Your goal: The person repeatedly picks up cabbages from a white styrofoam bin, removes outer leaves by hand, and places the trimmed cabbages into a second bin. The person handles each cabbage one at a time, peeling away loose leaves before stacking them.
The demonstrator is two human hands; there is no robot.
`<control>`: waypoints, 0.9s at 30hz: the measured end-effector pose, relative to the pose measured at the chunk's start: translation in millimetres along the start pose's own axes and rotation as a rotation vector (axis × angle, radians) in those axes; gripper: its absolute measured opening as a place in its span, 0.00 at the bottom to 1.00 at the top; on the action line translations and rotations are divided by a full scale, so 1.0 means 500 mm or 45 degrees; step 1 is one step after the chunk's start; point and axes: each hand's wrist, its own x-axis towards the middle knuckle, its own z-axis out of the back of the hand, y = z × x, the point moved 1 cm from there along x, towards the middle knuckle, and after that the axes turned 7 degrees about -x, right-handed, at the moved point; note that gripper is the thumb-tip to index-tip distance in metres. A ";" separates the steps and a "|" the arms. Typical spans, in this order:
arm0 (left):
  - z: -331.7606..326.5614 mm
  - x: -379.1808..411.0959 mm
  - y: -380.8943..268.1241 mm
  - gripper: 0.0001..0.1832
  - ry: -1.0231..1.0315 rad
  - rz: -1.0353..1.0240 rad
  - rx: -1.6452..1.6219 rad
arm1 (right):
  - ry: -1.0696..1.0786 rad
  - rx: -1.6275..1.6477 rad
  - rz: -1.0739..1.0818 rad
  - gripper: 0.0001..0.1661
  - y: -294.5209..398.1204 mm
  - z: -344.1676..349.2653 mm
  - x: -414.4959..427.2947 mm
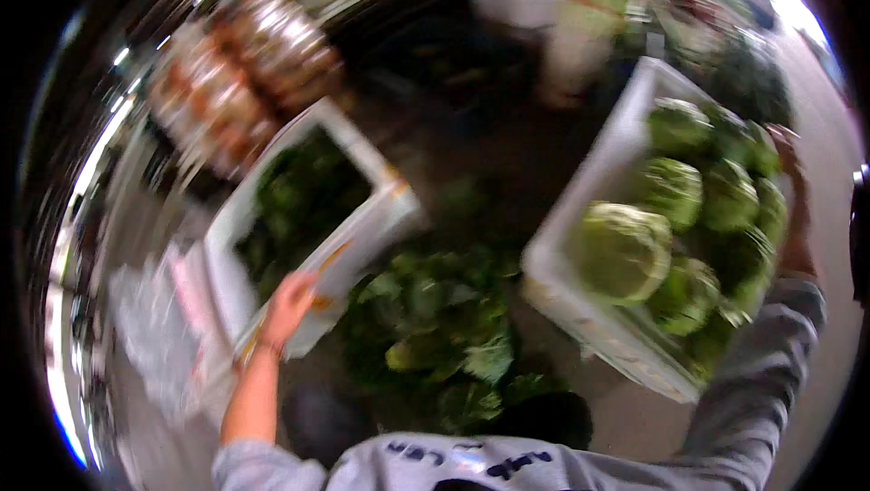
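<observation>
My left hand (291, 301) grips the near rim of a white foam box (380, 219) that holds dark leafy greens (306, 185). To the right stands a longer white foam box (584, 172) filled with several round green cabbages (622, 253). My right arm reaches along its outer side, and my right hand (792, 172) is at the outer rim with its fingers curled over toward the cabbages. That hand is partly hidden and blurred. Between the two boxes, loose cabbage leaves (442, 321) lie in a heap on the floor, close to my knees.
Clear plastic bags of orange-brown produce (238, 76) stand at the back left. A crumpled plastic bag (149, 335) lies beside the left box. Pale green vegetables (595, 2) stand at the back, and dark bagged goods (747, 76) lie beyond the cabbage box. A paved strip (829, 151) runs along the right.
</observation>
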 end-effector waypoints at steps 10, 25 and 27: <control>0.278 0.065 0.132 0.13 -0.415 0.188 0.005 | -0.333 0.724 0.376 0.18 0.333 0.261 -0.245; 0.279 0.474 0.456 0.67 -0.370 0.373 -0.077 | 1.097 1.470 0.606 0.13 0.939 0.218 -1.023; 0.278 0.495 0.489 0.70 -0.404 0.410 -0.129 | 1.123 1.374 0.578 0.13 0.951 0.183 -1.059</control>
